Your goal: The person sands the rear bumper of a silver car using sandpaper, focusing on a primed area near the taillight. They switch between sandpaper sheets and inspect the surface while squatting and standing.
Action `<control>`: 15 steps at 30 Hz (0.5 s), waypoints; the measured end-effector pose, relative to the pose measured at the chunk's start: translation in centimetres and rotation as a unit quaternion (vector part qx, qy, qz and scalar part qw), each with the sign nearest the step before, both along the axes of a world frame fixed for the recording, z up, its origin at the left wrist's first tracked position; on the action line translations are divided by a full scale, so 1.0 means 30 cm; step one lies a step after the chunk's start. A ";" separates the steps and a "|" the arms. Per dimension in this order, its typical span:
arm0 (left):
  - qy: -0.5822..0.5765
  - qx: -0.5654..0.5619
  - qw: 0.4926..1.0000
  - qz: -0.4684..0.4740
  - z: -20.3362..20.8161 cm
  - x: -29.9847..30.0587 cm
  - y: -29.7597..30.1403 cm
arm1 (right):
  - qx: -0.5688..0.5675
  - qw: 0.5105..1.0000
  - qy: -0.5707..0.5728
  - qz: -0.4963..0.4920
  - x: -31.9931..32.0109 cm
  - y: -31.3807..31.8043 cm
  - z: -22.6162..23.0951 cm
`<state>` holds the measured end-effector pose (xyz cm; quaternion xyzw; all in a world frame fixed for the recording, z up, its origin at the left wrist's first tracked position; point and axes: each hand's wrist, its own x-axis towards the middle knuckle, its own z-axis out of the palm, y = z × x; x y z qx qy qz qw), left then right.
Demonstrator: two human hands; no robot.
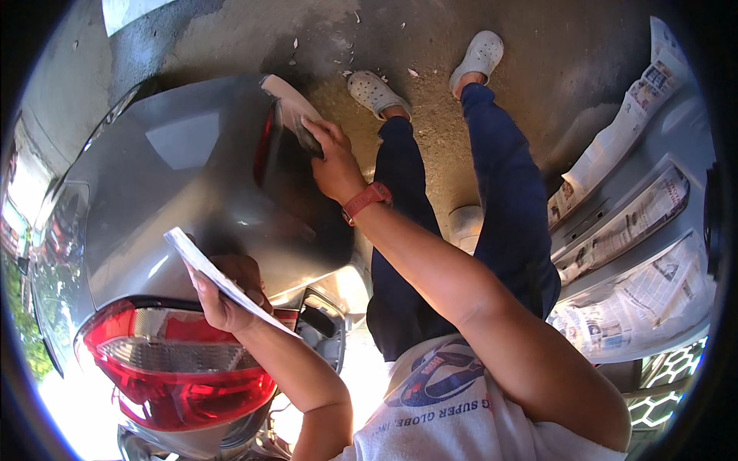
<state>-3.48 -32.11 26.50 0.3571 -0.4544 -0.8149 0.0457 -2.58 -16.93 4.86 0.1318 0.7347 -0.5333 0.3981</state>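
My left hand grips a thin, flat white board, held edge-on above the car's rear near the big red-and-clear tail light. My right hand, with a red watch on its wrist, is closed around a small dark tool whose kind I cannot make out. The tool is at a pale pinkish patch, which looks like filler, along the far corner of the grey car. Beside that patch shows a narrow red light.
On the right, a grey car bumper is partly covered with newspaper strips. Small pale scraps lie on the stained concrete floor. My feet, in light clogs, stand between the car and the bumper.
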 end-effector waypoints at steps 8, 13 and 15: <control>0.057 0.082 0.992 -0.071 -0.014 -0.030 -0.015 | -0.025 0.998 -0.052 -0.020 0.005 -0.016 0.025; 0.045 0.068 0.996 -0.047 -0.009 -0.031 -0.013 | -0.037 0.995 -0.072 -0.056 -0.020 0.049 0.004; 0.043 0.080 0.995 -0.039 -0.008 -0.032 -0.011 | -0.043 0.996 -0.062 -0.057 -0.023 0.038 0.007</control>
